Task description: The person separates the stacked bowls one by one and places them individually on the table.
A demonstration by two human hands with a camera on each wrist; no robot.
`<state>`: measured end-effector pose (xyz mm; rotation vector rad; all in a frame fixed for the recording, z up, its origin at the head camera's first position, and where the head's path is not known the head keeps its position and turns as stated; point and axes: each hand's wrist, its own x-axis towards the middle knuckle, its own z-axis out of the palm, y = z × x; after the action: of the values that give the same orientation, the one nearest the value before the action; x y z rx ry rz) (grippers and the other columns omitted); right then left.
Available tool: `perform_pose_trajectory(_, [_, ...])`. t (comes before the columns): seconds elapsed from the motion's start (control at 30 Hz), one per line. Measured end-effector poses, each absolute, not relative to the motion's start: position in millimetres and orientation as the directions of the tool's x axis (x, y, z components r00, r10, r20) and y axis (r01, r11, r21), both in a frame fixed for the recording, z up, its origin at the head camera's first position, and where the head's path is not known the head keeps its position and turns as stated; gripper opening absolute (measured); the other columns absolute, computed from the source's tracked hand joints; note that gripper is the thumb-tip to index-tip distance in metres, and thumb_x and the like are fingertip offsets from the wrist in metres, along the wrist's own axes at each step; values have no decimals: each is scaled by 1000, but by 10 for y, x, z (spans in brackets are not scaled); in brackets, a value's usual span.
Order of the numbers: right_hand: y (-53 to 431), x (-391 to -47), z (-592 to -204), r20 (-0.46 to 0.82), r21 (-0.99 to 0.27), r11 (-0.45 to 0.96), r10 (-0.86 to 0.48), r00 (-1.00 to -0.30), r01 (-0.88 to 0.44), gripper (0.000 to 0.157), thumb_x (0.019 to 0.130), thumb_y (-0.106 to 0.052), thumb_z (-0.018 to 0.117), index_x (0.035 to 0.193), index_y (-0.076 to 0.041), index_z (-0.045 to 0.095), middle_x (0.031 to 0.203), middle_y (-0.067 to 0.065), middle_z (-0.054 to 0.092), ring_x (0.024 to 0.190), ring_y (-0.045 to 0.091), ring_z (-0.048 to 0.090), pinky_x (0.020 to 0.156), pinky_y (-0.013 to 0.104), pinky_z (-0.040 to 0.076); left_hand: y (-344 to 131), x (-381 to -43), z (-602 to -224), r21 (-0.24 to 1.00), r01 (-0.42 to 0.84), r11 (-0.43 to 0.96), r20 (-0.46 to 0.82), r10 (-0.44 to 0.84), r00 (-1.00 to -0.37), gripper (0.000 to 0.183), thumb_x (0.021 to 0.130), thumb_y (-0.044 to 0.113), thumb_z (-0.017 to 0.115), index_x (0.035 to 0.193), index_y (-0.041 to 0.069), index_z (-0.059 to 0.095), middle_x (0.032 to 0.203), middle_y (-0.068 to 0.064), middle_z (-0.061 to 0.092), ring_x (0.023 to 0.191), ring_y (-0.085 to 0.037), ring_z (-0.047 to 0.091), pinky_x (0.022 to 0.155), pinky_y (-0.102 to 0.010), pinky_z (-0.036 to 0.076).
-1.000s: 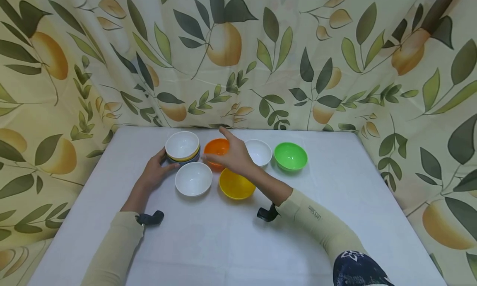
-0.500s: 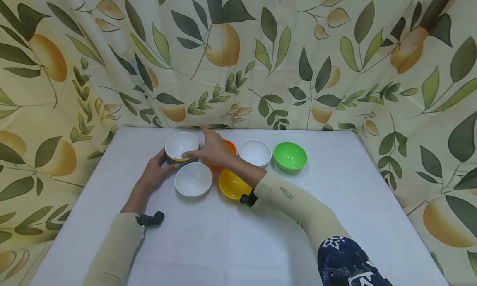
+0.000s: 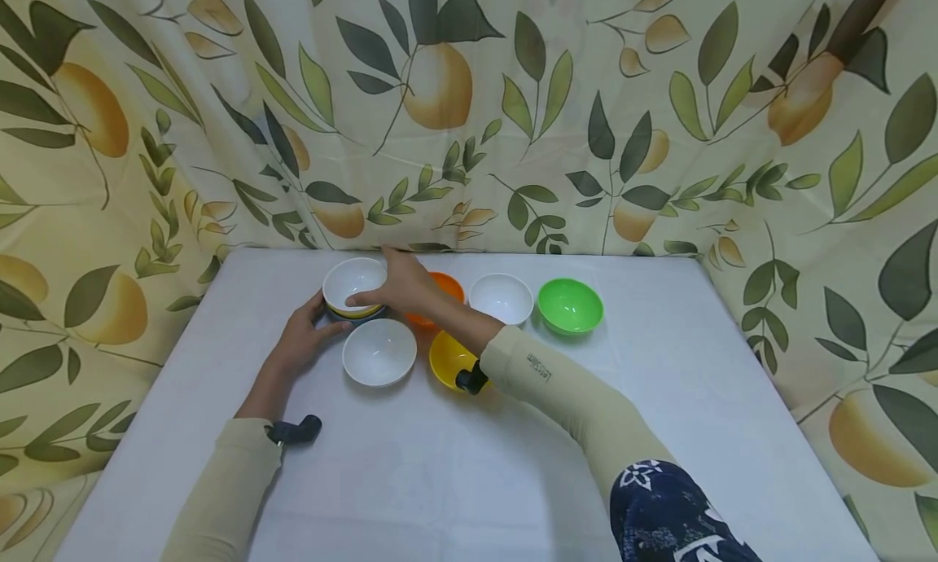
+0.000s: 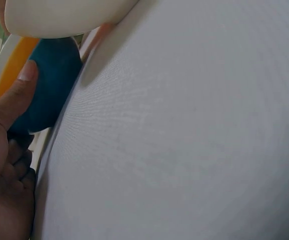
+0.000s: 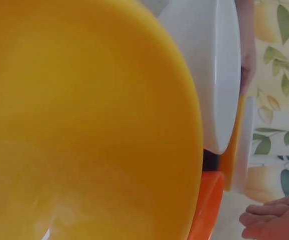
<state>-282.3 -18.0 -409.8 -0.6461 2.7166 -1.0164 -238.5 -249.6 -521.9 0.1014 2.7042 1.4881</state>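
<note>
At the back left of the table stands a nested stack with a white bowl (image 3: 346,278) on top, a yellow bowl (image 4: 15,62) under it and a blue bowl (image 4: 59,82) lowest. My left hand (image 3: 299,340) holds the stack's left side, its thumb against the blue bowl in the left wrist view. My right hand (image 3: 407,287) hovers at the stack's right, thumb and fingers spread, the thumb over the white bowl's rim. In the right wrist view its fingers appear apart from the stack. An orange bowl (image 3: 449,285) is partly hidden behind the right hand.
Another white bowl (image 3: 379,353) sits in front of the stack, beside a separate yellow bowl (image 3: 447,357) partly covered by the right arm. Further right stand a white bowl (image 3: 501,299) and a green bowl (image 3: 570,305). A patterned curtain (image 3: 513,138) hangs behind the white-covered table (image 3: 410,480).
My right hand has moved left from above the orange bowl to the stack, its thumb now over the top white bowl. The left hand and the bowls have stayed put.
</note>
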Motion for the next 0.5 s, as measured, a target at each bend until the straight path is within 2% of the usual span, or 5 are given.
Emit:
perform_pose_trajectory(0.13, [-231, -2883, -4139, -14, -622, 699, -461, -887, -354, 118, 76, -58, 91, 161, 2, 34, 155, 16, 51, 135, 27, 54, 111, 37, 51, -2515, -2401, -5229, 846, 31, 533, -16, 83, -996, 101, 94, 33, 83, 169, 11, 19, 172, -17, 22, 159, -39, 15, 129, -57, 13])
perform_pose_trajectory(0.27, [-272, -2940, -4191, -39, -605, 702, -498, -866, -377, 99, 76, -54, 93, 148, -2, 51, 134, 10, 65, 117, 21, 61, 98, 31, 55, -2520, -2410, -5236, 846, 23, 532, -21, 76, -997, 103, 93, 34, 83, 169, 11, 18, 172, -17, 22, 159, -38, 15, 130, -55, 14])
perform_pose_trajectory(0.33, [-292, -2961, -4212, -67, -579, 720, -511, -857, -383, 92, 76, -54, 93, 142, -3, 54, 125, 8, 67, 109, 20, 62, 92, 28, 56, -2518, -2406, -5231, 848, 22, 529, -20, 74, -997, 102, 93, 33, 83, 169, 11, 19, 172, -17, 22, 159, -37, 16, 130, -54, 14])
perform_pose_trajectory(0.5, [-331, -2971, -4213, -135, -485, 788, -496, -858, -379, 97, 76, -56, 92, 142, 1, 52, 123, 12, 66, 105, 23, 62, 91, 30, 57, -2501, -2385, -5207, 856, 22, 517, -23, 80, -997, 100, 95, 30, 82, 169, 9, 19, 172, -17, 22, 159, -38, 16, 130, -54, 13])
